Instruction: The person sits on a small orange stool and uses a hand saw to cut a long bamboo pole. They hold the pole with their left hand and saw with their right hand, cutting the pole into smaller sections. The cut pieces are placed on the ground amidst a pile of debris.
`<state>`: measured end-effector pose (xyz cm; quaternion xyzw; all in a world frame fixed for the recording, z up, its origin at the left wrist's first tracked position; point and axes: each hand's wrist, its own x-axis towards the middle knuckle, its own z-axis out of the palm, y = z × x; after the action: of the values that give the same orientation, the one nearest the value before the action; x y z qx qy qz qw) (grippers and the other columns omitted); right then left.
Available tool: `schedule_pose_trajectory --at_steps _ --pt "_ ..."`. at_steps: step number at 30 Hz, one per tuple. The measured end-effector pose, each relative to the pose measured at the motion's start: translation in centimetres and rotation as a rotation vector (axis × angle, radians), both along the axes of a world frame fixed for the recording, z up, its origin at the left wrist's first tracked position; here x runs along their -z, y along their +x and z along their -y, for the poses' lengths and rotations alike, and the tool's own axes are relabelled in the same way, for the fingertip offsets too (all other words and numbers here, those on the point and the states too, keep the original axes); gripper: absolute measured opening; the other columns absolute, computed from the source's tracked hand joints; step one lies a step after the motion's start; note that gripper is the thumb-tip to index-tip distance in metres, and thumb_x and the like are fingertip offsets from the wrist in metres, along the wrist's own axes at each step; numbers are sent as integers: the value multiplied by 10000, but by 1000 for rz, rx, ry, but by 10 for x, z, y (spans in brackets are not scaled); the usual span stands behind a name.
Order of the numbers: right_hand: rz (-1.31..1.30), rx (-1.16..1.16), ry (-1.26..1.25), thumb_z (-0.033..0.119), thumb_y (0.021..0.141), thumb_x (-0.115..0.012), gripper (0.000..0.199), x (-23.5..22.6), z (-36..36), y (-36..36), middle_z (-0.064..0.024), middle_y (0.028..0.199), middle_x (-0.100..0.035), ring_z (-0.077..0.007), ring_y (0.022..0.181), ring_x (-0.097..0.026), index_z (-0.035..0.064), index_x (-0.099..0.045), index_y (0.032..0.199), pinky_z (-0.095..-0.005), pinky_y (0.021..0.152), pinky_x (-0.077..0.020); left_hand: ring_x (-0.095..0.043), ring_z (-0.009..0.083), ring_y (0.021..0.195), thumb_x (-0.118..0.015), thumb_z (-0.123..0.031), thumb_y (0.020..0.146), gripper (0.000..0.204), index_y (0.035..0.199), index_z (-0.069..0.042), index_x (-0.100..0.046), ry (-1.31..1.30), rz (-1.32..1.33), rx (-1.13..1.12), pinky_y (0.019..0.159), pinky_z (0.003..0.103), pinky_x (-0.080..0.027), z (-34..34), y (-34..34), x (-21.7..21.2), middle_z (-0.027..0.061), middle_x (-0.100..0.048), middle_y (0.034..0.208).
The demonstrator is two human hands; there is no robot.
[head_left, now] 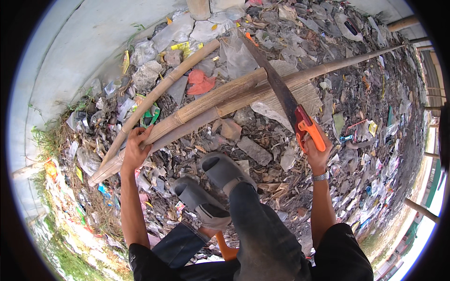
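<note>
My right hand (pixel 315 149) is closed round the red and orange handle of a hand saw (pixel 277 84). The blade slants up and left, crossing just past the cut end of a thick bamboo pole (pixel 206 104) and over a longer bamboo pole (pixel 323 69) beneath. My left hand (pixel 136 149) rests on the thick pole toward its lower left end, fingers curled over it. Beside that hand, a thinner bamboo pole (pixel 161 89) lies at an angle. I cannot tell whether the saw teeth touch the bamboo.
Plastic scraps, leaves and rubble cover the ground, with a broken brick-like chunk (pixel 254 151) near my grey shoes (pixel 227 173). A pale wall (pixel 70 56) runs along the left and back. An orange object (pixel 227 247), partly hidden, sits by my leg.
</note>
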<state>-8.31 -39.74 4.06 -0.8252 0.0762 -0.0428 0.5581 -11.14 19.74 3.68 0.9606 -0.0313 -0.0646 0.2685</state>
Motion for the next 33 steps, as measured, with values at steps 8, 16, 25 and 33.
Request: schedule_pose_trajectory --at_steps 8,16,25,33 --pt "-59 65 100 -12 839 -599 551 -1 23 -62 -39 1021 -743 -55 767 -604 -77 -640 1384 -212 701 -506 -586 390 1133 -746 25 717 718 1415 -129 -671 127 138 -40 1026 467 -466 -34 54 15 194 -640 1216" --pt "-8 80 31 4 845 -597 542 -18 -4 -53 -85 1014 -744 -69 725 -609 -90 -637 1377 -233 676 -531 -568 390 1204 -729 10 798 742 1498 -195 -591 477 159 -252 1030 494 -470 -40 67 71 158 -622 1291" --pt "7 176 122 7 814 -548 585 -45 -18 -65 -72 947 -715 -60 622 -570 -101 -629 1384 -219 614 -506 -564 384 1251 -804 -296 855 725 1499 -93 -541 74 226 1 1050 493 -479 232 84 39 198 -607 1285" --pt "-47 138 -82 68 807 -610 582 -48 -8 -94 -86 1000 -750 -122 837 -667 -93 -648 1365 -264 773 -545 -737 377 963 -807 -216 804 520 1253 -70 -591 185 -123 58 828 479 -603 225 97 65 170 -715 1057"
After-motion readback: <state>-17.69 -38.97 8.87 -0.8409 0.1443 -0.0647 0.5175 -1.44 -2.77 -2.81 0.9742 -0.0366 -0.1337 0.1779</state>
